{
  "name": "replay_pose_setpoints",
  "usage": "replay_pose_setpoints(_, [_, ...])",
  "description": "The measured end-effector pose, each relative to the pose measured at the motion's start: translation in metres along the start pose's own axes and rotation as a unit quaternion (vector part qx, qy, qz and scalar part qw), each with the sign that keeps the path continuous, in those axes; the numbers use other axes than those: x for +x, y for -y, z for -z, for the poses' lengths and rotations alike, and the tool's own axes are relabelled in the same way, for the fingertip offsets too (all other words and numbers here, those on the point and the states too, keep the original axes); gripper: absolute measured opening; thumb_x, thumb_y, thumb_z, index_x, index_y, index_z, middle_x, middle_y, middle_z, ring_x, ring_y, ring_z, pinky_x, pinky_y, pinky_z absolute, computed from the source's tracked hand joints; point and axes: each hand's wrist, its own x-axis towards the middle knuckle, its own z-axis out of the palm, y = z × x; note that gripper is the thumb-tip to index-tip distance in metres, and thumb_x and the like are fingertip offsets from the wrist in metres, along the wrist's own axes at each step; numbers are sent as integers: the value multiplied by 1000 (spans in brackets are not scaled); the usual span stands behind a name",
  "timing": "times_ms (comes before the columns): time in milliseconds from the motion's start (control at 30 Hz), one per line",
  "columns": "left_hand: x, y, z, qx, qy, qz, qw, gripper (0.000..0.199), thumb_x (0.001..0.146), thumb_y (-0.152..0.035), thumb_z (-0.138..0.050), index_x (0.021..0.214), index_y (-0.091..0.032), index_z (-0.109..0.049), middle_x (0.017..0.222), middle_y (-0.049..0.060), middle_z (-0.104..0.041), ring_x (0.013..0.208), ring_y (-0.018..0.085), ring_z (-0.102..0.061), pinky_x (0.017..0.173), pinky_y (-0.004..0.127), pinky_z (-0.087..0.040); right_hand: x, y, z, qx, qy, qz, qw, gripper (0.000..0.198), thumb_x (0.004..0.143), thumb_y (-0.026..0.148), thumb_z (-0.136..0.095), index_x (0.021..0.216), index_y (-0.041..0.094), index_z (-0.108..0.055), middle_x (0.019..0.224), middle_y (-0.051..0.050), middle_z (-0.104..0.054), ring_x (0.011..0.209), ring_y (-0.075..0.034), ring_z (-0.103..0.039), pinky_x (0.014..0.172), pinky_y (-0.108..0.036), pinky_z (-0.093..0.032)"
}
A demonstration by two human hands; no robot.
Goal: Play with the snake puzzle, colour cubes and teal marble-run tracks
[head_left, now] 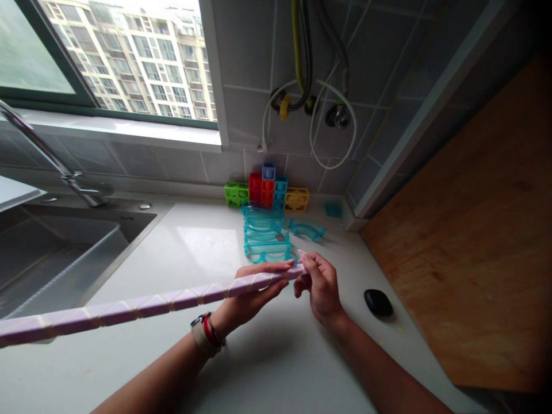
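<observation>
Beneath the lavender strip (168, 301), a broad white surface (56, 379). Well past the strip's right end, a large wooden panel (466, 247). Beyond the strip's left stretch, a metal sink (159, 215). Slanting across, the strip itself, crisscrossed with pale lines, left end cut off by the edge of view. Around the strip near its right end, a left hand (252, 290) with fingers almost straight, only slightly parted, loosely holding it from both sides. At the strip's tip, a right hand (318, 283) with thumb and curled fingers closed in a pinch on it. Beyond the strip's right end, a row of coloured plastic blocks (261, 190); between blocks and strip, a cluster of turquoise pieces (268, 244), with one curved piece (307, 229) just beside. Right of the strip's tip, a rounded black object (378, 302). Just below the strip, on the left wrist, a watch (198, 322).
</observation>
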Motion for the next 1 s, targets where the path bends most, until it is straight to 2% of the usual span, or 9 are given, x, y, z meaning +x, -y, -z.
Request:
replay_pose_setpoints(100, [0,0,-2,-29,20,2,999,22,90,-20,-75,112,-21,-80,129,12,-75,124,30,-69,107,42,-56,2,3,0,47,-9,-34,998,31,88,48,-71,98,20,-64,50,10,-49,32,-8,-41,30,-19,-37])
replay_pose_setpoints(167, [0,1,-1,-41,18,11,999,23,89,-21,-77,112,-21,-80,128,12,-75,125,31,-69,108,44,-56,3,6,1,66,15,-67,995,39,88,46,-68,115,19,-64,49,10,-50,31,-9,-41,28,-19,-35])
replay_pose_setpoints(233, [1,1,2,-48,16,26,998,28,88,-21,-79,115,-21,-79,131,12,-74,124,31,-69,109,44,-55,4,10,1,90,55,-107,989,43,88,47,-64,120,18,-65,46,10,-47,30,-11,-42,28,-20,-34])
replay_pose_setpoints(333, [3,0,5,-110,4,58,992,36,87,-21,-80,123,-23,-76,133,12,-73,126,31,-68,106,42,-56,3,14,2,128,93,-148,976,38,88,51,-65,109,19,-66,45,10,-46,33,-12,-46,31,-20,-35])
replay_pose_setpoints(467, [4,1,5,-262,-25,121,957,34,89,-23,-78,123,-22,-74,131,12,-74,121,30,-70,97,41,-61,2,17,2,160,112,-168,966,41,88,63,-66,91,23,-60,51,7,-52,39,-12,-50,37,-21,-39])
replay_pose_setpoints(667, [6,10,9,-363,-49,148,919,22,92,-28,-75,113,-22,-75,123,9,-77,107,24,-75,91,36,-62,1,19,3,161,163,-182,956,46,84,66,-72,91,23,-58,67,4,-60,51,-11,-52,44,-21,-40])
replay_pose_setpoints(833, [3,13,11,-344,-34,124,930,30,86,-32,-81,114,-22,-74,120,9,-77,104,23,-73,89,34,-60,-1,13,4,153,231,-181,944,48,90,66,-66,95,19,-65,70,3,-57,53,-11,-51,44,-21,-43])
replay_pose_setpoints(933, [0,13,8,-311,-26,123,942,41,79,-31,-87,117,-20,-74,115,10,-78,98,25,-73,88,37,-58,-2,3,4,142,277,-200,929,55,93,71,-58,98,18,-67,65,2,-56,51,-12,-51,42,-21,-45])
replay_pose_setpoints(1000, [-1,12,5,-297,-28,124,946,39,80,-31,-86,115,-19,-74,107,9,-78,92,24,-72,87,37,-57,-2,-1,4,131,301,-205,922,59,94,74,-53,94,17,-67,61,2,-55,48,-12,-51,41,-22,-45])
